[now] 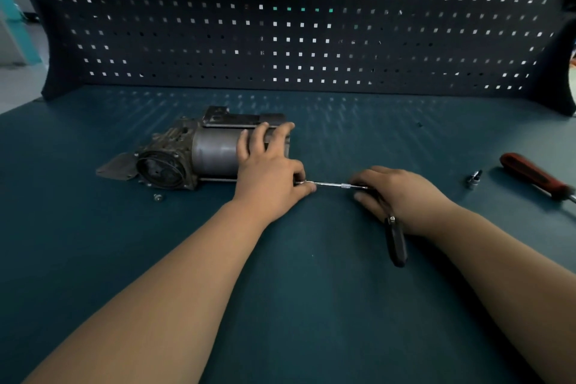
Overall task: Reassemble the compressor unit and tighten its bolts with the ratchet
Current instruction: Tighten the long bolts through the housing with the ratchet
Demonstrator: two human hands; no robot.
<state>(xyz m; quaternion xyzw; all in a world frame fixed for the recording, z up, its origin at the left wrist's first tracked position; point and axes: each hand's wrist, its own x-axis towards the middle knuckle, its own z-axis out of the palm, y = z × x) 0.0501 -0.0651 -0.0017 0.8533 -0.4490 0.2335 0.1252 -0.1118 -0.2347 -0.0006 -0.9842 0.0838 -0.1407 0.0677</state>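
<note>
Compressor unit [212, 151] lies on its side on the bench [311, 290], left of centre. Its long axis runs left to right: round pump face at the near-left end, motor can toward the right.

Left hand [268, 178]: three fingers are spread over the can, probably to stop it rolling, while thumb and forefinger pinch the tip of the extension bar [333, 185], so this grip is closed on the bar. My guess is it steers the tip onto a bolt at the can's right end; the bolt head is hidden.

Right hand [402, 193]: grip wrapped round the ratchet [396, 241] at its head. The bar runs level toward the unit and the black handle points back at the person.

One loose bolt [158, 196] sits just in front of the pump face — so tightening looks unfinished.

Spare socket [473, 179] and red-handled screwdriver [533, 174] lie well off to the right.
</note>
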